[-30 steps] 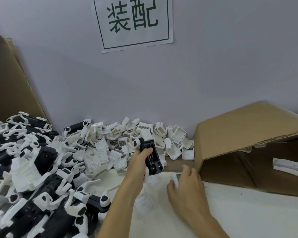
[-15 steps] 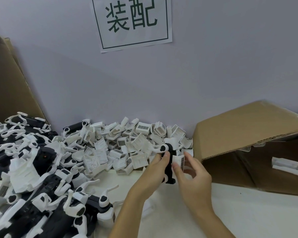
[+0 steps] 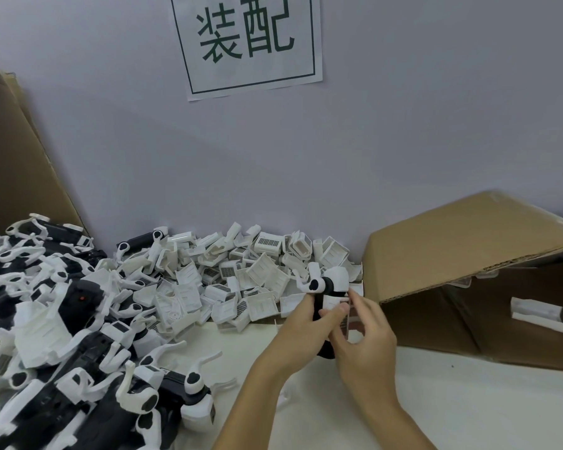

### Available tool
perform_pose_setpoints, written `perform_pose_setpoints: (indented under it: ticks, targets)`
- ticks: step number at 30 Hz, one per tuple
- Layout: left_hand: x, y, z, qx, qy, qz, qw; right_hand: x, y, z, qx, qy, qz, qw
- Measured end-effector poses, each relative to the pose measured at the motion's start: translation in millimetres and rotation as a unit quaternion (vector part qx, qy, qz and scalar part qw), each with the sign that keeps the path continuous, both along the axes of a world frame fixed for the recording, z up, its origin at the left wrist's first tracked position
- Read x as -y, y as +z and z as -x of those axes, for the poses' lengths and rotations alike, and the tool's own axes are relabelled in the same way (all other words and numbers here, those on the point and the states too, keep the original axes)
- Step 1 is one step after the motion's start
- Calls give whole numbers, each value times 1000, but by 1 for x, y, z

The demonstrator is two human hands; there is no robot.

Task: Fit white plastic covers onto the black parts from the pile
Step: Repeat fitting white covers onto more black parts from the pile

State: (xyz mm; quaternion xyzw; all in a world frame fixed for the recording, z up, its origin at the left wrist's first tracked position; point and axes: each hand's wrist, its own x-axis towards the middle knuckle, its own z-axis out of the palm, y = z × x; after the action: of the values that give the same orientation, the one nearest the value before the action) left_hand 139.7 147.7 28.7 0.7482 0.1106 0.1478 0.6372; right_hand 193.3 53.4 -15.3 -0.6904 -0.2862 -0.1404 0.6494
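a brown cardboard sheet leans against the pale wall at far left. below it, a pile of black parts with white arms and covers fills the left of the white tabletop, some with a barcode label showing. just right of that, along the foot of the wall, lies a heap of loose covers: small white open-sided shells, ribbed inside, many with a dark printed label. a paper sign with two large green characters in a thin frame hangs on the wall above.

right of centre, above the tabletop, the left hand grips one black part upright, fingers curled round its dark body. its top carries a white arm with a black oval pad and a rounded white cap. the right hand meets it from the right, thumb and fingers pinching a white cover against the part's side; the cover is blurred and partly hidden, so how far it is seated cannot be told.

at far right a cardboard box lies on its side, its opening facing the viewer, a flap slanting over the shadowed inside. in it rests one white piece, long and channel-shaped, alone against the back.
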Motion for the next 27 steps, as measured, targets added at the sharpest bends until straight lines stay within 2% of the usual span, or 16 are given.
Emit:
perform_pose_setpoints:
  ticks: [2, 5, 9, 12, 16, 20, 27]
  targets:
    - [0, -1, -1, -2, 5, 7, 1000, 1, 0, -1, 12, 8, 6, 1000]
    - [-3, -2, -3, -4, 33, 66, 997, 0, -2, 2, 9, 55, 1, 998]
    - [-8, -4, -4, -7, 64, 88, 994, -2, -3, 4, -103, 104, -66, 987]
    - [-10, -8, -6, -15, 88, 95, 992, -4, -3, -3, -181, 131, -73, 972]
    - [-7, -6, -6, 1, 84, 88, 993, -4, -1, -7, -219, 187, -48, 956]
    - [-5, -6, -5, 2, 81, 40, 996, -2, -3, -9, -245, 212, -43, 945]
    - [-3, -3, -2, -18, 49, 45, 998, -1, -3, -17, -361, 250, -126, 890]
